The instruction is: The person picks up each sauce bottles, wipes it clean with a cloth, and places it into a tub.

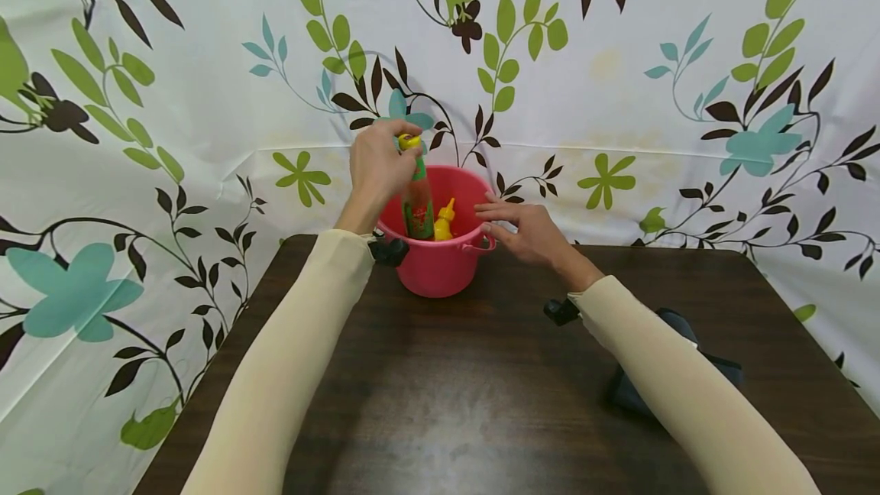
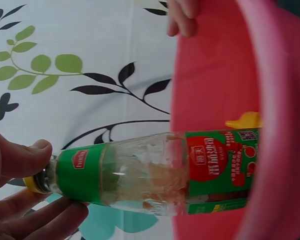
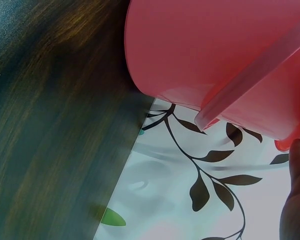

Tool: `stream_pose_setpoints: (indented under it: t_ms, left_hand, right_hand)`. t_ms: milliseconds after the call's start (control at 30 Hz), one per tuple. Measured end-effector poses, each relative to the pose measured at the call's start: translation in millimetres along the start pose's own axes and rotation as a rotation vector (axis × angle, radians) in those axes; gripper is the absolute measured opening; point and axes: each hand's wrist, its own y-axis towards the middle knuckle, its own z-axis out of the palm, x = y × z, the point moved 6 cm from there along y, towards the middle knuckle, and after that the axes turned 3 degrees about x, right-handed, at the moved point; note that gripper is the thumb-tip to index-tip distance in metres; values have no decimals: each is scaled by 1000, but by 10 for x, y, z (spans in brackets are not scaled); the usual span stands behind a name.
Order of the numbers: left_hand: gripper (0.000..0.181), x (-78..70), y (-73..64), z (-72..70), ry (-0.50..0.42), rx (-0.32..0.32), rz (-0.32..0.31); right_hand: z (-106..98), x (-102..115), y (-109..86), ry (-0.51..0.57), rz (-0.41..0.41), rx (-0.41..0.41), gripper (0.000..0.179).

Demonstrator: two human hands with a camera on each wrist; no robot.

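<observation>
In the head view my left hand (image 1: 381, 166) pinches a glass sauce bottle (image 1: 417, 208) by its yellow cap. The bottle (image 2: 145, 172) has green labels with a red round mark, and its lower part is inside a pink bucket (image 1: 436, 270). Beside it in the bucket lies a small yellow item with a pointed tip (image 1: 445, 221), perhaps a squeeze bottle. My right hand (image 1: 525, 231) is at the bucket's right rim near the handle, fingers extended. The right wrist view shows only part of that hand against the rim.
The bucket stands near the back edge of a dark wooden table (image 1: 426, 388). A dark fabric item (image 1: 639, 396) lies partly under my right forearm. Behind the table hangs a white cloth (image 1: 584, 98) with leaves and birds.
</observation>
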Motion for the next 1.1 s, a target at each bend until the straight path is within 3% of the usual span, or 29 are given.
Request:
stream_pose_setpoints:
  t_ms: [367,567,1100]
  left_hand:
    - [30,204,-60,87,47,32,-4]
    - [30,244,-77,85,62,52,9]
    - [34,510,-96,339,145,203,-5]
  right_hand:
    - [8,-17,6,3,17,1,40]
    - [14,-10,11,19,35,6,41]
    - [7,-3,14,3,7,3,39]
